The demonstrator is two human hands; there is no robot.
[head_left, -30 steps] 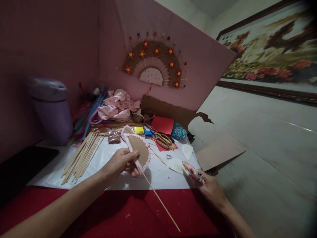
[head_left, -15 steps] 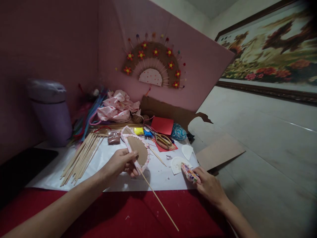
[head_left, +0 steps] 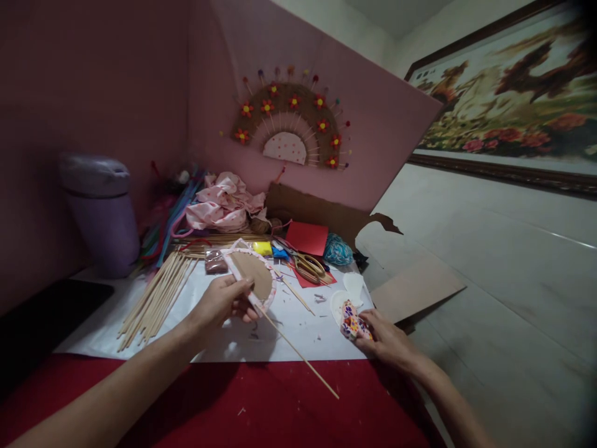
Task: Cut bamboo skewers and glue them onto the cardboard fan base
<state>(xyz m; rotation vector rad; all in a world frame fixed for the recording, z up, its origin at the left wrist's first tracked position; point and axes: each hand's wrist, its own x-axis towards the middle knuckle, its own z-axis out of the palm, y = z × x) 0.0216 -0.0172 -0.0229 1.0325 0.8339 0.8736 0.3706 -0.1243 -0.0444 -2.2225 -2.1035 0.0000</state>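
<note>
My left hand (head_left: 232, 297) is closed on a half-round cardboard piece (head_left: 254, 274) edged with pink cloth, pinching its straight side between thumb and fingers. A thin wooden stick (head_left: 298, 353) reaches from the piece's lower end toward the front right; whether it is fastened there is hidden. At the right, the fingers of my right hand (head_left: 380, 336) are around a flower-patterned glue gun (head_left: 353, 322), low over the paper. Under and behind its tip lie white paper pieces (head_left: 353, 286). Small scraps (head_left: 319, 298) and a short stick (head_left: 298, 297) lie between the hands.
Wooden sticks (head_left: 156, 298) lie in a bundle at left, near a purple tumbler (head_left: 105, 224). Behind are pink cloth (head_left: 224, 205), gold-handled scissors (head_left: 310, 267), blue yarn (head_left: 337, 249) and red paper (head_left: 306, 238). A decorated half-ring (head_left: 291, 102) hangs on the pink board.
The glue gun has tipped over onto its side, and my right hand's grip on it has shifted. My left hand has turned the half-round piece slightly, raising the stick's far end in view.
</note>
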